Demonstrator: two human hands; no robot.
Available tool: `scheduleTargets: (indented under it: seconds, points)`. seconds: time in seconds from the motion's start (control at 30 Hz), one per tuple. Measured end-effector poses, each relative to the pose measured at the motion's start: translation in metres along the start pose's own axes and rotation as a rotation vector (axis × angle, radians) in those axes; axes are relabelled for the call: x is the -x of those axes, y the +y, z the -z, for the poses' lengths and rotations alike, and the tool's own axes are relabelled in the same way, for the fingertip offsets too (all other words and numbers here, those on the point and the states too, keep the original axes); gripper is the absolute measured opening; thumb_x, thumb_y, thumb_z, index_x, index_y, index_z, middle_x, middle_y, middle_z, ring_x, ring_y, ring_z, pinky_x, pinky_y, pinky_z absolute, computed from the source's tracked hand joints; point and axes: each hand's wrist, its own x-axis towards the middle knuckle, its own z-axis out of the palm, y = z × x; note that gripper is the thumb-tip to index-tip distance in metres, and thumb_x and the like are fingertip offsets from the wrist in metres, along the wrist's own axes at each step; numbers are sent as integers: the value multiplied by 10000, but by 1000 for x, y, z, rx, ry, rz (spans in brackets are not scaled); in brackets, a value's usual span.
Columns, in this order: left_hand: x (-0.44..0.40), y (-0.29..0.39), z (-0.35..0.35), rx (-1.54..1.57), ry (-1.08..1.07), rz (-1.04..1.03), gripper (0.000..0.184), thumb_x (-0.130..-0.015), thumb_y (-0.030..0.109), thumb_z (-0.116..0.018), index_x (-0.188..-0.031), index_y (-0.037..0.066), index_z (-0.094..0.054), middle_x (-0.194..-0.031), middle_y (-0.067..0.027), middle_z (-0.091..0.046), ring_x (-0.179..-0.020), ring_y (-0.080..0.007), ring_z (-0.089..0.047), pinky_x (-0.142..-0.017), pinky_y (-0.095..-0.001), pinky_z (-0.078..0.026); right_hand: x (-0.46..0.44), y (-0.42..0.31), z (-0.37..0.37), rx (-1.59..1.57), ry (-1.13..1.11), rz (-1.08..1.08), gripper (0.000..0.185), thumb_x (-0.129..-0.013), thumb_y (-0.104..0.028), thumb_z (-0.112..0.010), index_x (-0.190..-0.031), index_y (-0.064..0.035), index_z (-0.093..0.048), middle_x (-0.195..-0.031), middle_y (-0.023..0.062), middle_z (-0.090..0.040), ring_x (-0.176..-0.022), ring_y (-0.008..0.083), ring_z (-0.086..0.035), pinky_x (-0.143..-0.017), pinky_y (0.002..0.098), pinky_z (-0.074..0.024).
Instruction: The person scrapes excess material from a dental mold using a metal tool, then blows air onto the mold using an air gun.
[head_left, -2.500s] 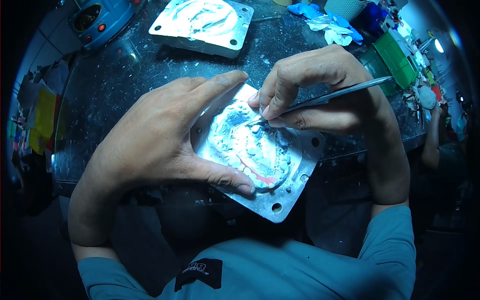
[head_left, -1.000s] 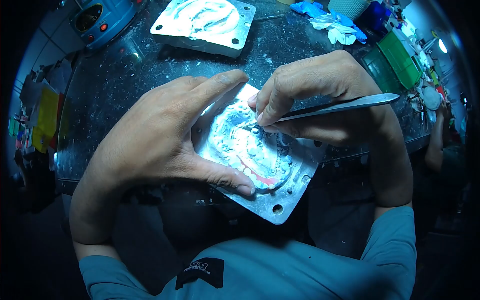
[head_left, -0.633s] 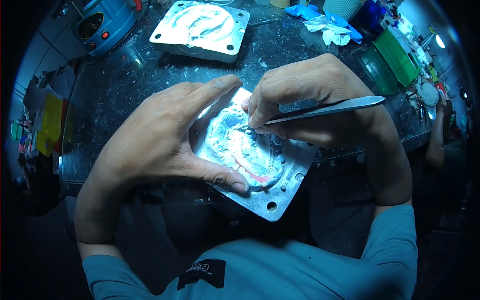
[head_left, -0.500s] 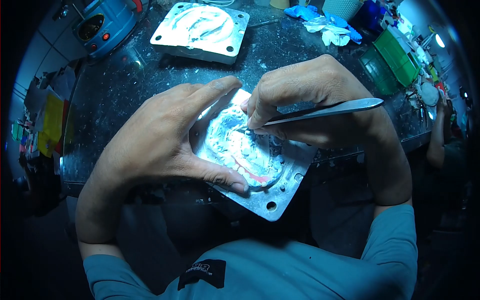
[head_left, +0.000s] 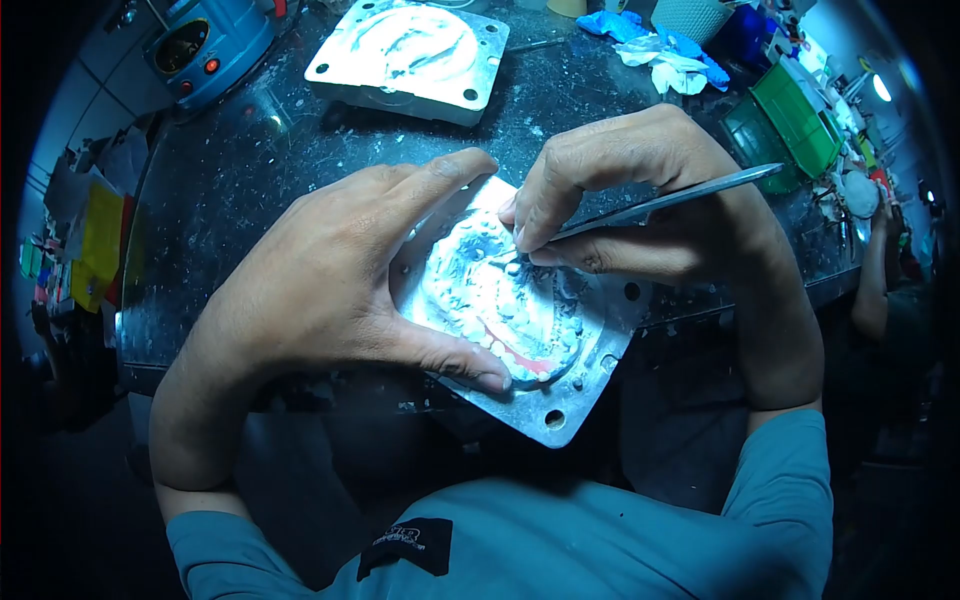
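A metal flask half [head_left: 575,400] sits tilted at the table's front edge. Inside it is white plaster [head_left: 470,245] with a curved row of pale teeth and a strip of pink material [head_left: 527,364]. My left hand [head_left: 325,270] grips the flask's left side, fingers beyond it and thumb on the near edge by the teeth. In a pinch, my right hand [head_left: 640,190] holds a slim metal tool [head_left: 690,192]. The tool's working end is at the plaster, mostly hidden by my fingertips; its flat end points up to the right.
Another metal flask half [head_left: 480,90] with white plaster lies at the back. A blue device [head_left: 210,55] stands back left, a green bin [head_left: 795,120] back right. Crumpled gloves [head_left: 670,62] lie near a textured cup [head_left: 690,18]. Another person's arm [head_left: 872,270] shows at far right.
Against the last earlier frame, the flask and both my hands appear slightly further right. The tool's flat end has tipped higher. Both hands keep their holds.
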Motion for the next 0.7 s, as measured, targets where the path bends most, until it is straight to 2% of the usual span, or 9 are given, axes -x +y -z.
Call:
scheduleTargets:
  seconds: [0.53,0.7]
  points:
    - [1,-5,-4,-66,49,-49,1344,-482,669,-992,-1534,-6,-499,-1343,-251,-666,-1230,-398,-669,-1063,-485,-532,-1,-6,-2,89,-24,-31,145,-808,-12,-875,-914,-22,-776,-954,132,-799,-978,274,-798,-879,384,-641]
    - [1,-4,-5,-61,49,-55,1359,-481,674,-992,-1549,3,-486,-1362,-249,-659,-1246,-399,-664,-1071,-493,-529,0,1,1,-63,-9,-70,165,-815,-45,-883,-948,-17,-788,-982,130,-802,-992,263,-794,-897,379,-638]
